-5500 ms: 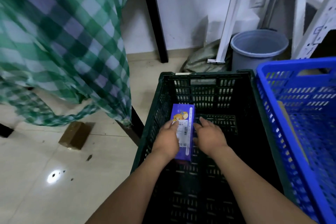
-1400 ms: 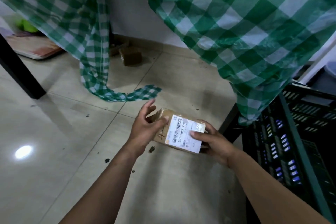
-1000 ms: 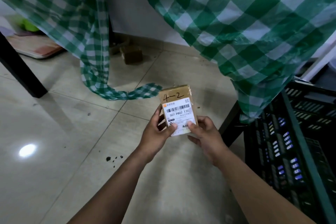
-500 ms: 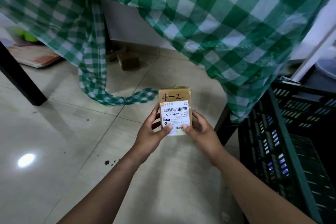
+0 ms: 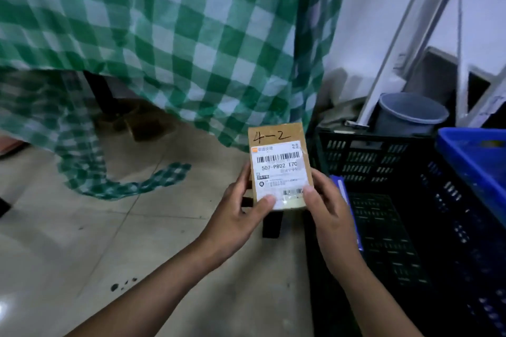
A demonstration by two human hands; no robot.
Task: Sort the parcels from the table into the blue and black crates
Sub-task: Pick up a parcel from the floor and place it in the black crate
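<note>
I hold a small brown cardboard parcel (image 5: pixel 278 167) upright in front of me, its white barcode label facing me and "4-2" handwritten on top. My left hand (image 5: pixel 238 216) grips its lower left edge and my right hand (image 5: pixel 325 208) its lower right edge. The black crate (image 5: pixel 364 156) stands just right of the parcel, with a purple box (image 5: pixel 345 200) partly visible inside behind my right hand. The blue crate (image 5: pixel 471 156) sits at the far right edge.
A green checked tablecloth (image 5: pixel 169 35) hangs from the table over the tiled floor, with a black table leg (image 5: pixel 101 96) behind it. A brown box (image 5: pixel 142 126) lies on the floor under the table. A grey bucket (image 5: pixel 410 112) and white frame bars stand behind the crates.
The parcel was turned upright with its label facing me and carried right, from over the open floor to beside the black crate. My view swung right, bringing the blue crate and bucket in.
</note>
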